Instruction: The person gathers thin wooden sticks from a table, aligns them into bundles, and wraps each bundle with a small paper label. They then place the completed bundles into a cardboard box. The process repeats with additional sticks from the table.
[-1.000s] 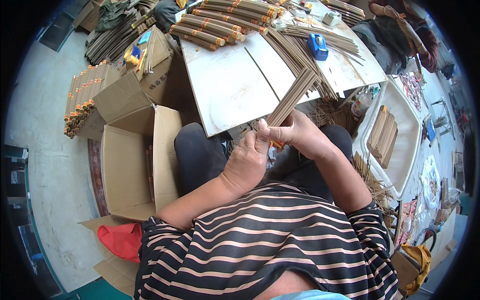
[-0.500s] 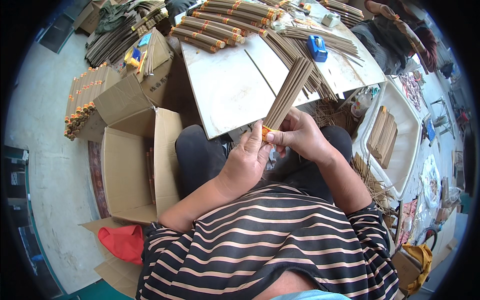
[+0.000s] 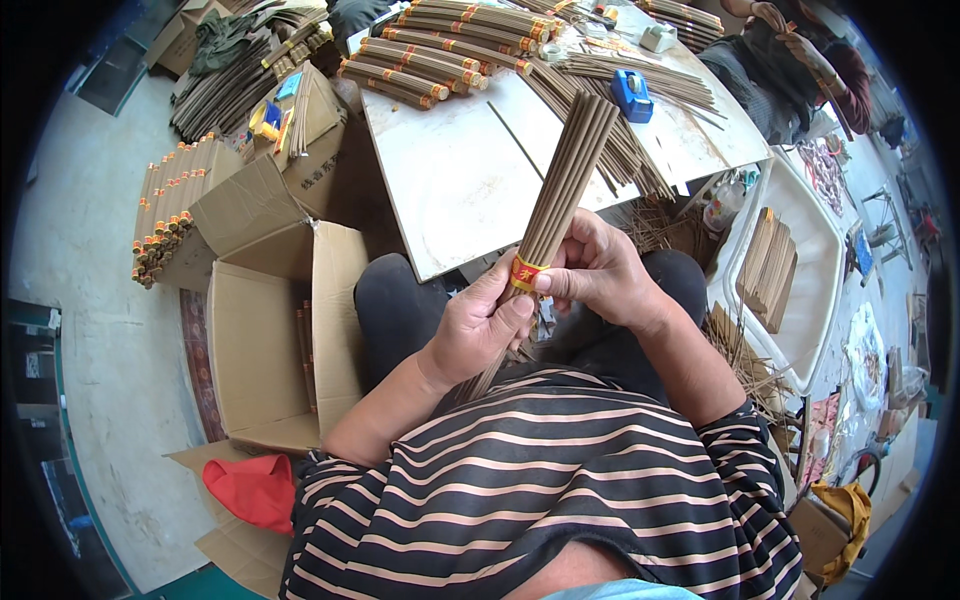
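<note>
A bundle of brown incense sticks point(image 3: 565, 185) slants up and away from me, in front of my body. Around its middle runs a red and yellow paper band point(image 3: 526, 274). My left hand point(image 3: 478, 322) is closed round the sticks just below the band. At the band's right edge, my right hand point(image 3: 603, 268) pinches with thumb and fingers, its thumb on the paper. The lower ends of the sticks reach down past my left hand toward my striped shirt.
Ahead, a white table point(image 3: 440, 180) carries banded incense bundles point(image 3: 420, 65), loose sticks point(image 3: 610, 140) and a blue tape dispenser point(image 3: 632, 95). Left stands an open cardboard box point(image 3: 262, 345); right, a white tub point(image 3: 825, 300) with sticks. Another person's hands point(image 3: 800, 45) work at the far right.
The bundle has turned more upright and slid down through my hands, so its lower ends now show. The band's printed face has come into view. My left hand has shifted slightly lower.
</note>
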Motion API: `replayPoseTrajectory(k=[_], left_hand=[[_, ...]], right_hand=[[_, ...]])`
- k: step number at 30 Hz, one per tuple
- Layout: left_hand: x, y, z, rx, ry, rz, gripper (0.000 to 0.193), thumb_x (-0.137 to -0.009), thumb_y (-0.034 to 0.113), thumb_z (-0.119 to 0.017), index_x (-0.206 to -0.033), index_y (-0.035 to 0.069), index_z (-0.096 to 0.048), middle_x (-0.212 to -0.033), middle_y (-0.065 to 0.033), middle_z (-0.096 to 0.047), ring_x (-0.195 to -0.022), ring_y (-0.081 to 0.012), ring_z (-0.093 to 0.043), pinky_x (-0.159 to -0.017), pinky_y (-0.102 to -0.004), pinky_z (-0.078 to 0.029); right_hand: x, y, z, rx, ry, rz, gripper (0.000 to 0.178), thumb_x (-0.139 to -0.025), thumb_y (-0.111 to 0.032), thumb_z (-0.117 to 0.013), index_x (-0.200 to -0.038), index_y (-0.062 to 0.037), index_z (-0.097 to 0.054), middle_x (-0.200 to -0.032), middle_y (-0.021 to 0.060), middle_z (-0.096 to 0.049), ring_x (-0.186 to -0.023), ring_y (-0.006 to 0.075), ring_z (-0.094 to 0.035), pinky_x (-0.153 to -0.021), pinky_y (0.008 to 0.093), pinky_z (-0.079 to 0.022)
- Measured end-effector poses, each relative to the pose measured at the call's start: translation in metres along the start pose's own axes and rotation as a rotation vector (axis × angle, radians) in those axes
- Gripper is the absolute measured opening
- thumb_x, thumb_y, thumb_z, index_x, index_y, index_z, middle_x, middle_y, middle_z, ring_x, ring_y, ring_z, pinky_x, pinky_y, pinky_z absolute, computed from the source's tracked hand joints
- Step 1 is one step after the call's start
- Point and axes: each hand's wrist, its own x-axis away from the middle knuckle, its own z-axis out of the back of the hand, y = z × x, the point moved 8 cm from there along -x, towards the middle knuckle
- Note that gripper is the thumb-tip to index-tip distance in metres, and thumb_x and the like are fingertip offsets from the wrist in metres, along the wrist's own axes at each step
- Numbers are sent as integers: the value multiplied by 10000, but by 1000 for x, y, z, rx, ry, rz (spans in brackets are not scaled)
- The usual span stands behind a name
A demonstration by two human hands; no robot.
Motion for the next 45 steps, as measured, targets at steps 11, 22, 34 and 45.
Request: replayPoseTrajectory(k=[11, 22, 34, 45], left_hand=[[-5, 1, 1, 92, -44, 42, 499, -949, 398, -392, -1244, -4, -421, -866, -60, -559, -729, -96, -549, -653, -209, -472], [-32, -17, 7, 397, 85, 273, 392, -902, 328, -541, -1093, -10, -493, -781, -87, -566, -621, -144, -556, -555, -226, -463], [-80, -28, 38, 351, 221, 208, 349, -889, 321, -568, -1037, 7, -537, -745, -55, -560, -590, -98, -507, -517, -199, -407], [-91, -54, 54, 409, 227, 279, 366, -891, 325, -565, -1048, -5, -558, -745, -63, -564, -591, -110, -513, -522, -209, -411]], right_hand=[[4, -14, -11, -48, -51, 160, 198, -850, -51, -595, -974, 14, -456, -762, 89, -615, -620, 150, -634, -553, 257, -549], [-4, -6, 23, 153, 92, 147, 241, -815, -127, -673, -949, 0, -517, -677, 41, -602, -610, 84, -587, -550, 222, -471], [-65, -2, 280, 1257, 733, -57, 358, -765, -8, -512, -1112, -54, -588, -1177, 229, -510, -1054, 327, -529, -904, 399, -441], [-117, 56, 394, 473, 843, -721, 413, -711, -231, -716, -1040, -17, -591, -1086, 125, -527, -922, 231, -519, -676, 385, -520]])
